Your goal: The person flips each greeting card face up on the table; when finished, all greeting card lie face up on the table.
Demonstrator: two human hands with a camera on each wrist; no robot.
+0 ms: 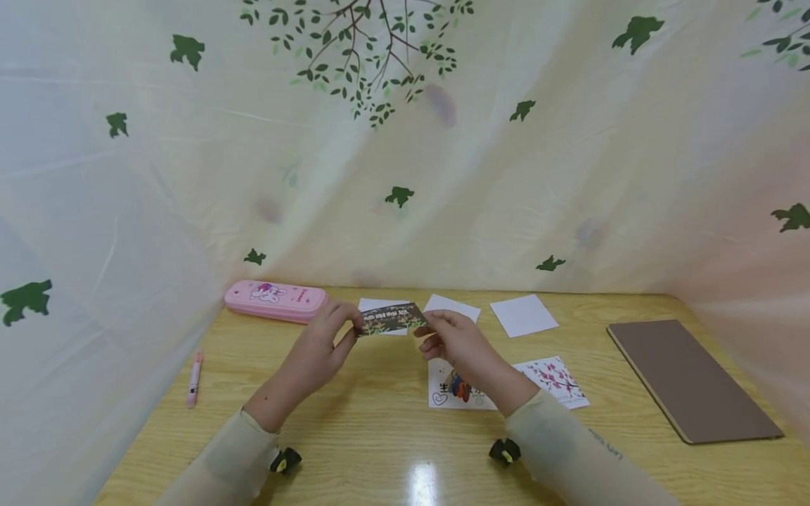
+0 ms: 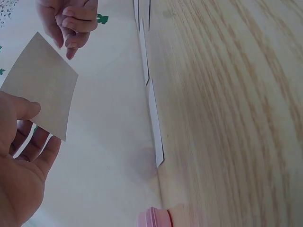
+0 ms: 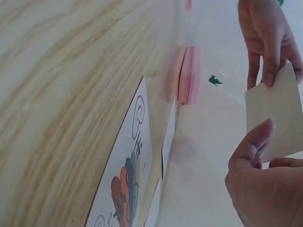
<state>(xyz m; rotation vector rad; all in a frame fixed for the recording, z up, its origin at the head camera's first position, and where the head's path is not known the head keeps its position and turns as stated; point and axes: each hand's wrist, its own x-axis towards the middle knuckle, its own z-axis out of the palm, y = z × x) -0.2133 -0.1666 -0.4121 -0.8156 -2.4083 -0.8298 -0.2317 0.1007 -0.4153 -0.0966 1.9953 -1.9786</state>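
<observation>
A small card (image 1: 392, 320), dark with a flowered, lettered face, is held above the table. Its pale plain back (image 2: 45, 82) faces the wrist cameras. My left hand (image 1: 323, 341) pinches one end, with the thumb on the pale back in the left wrist view. At the opposite end is my right hand (image 1: 462, 344). Its loosely bent fingers lie at the card's edge in the head view; in the left wrist view they appear just off it. Below the right hand lies a white card with a colourful drawing (image 1: 460, 386), partly covered by that arm.
White cards (image 1: 524, 315) lie along the table's back edge by the curtain. A pink pencil case (image 1: 275, 301) stands back left, a pink marker (image 1: 195, 379) nearer. Right of the hands are a blossom card (image 1: 555, 379) and a brown notebook (image 1: 692, 383).
</observation>
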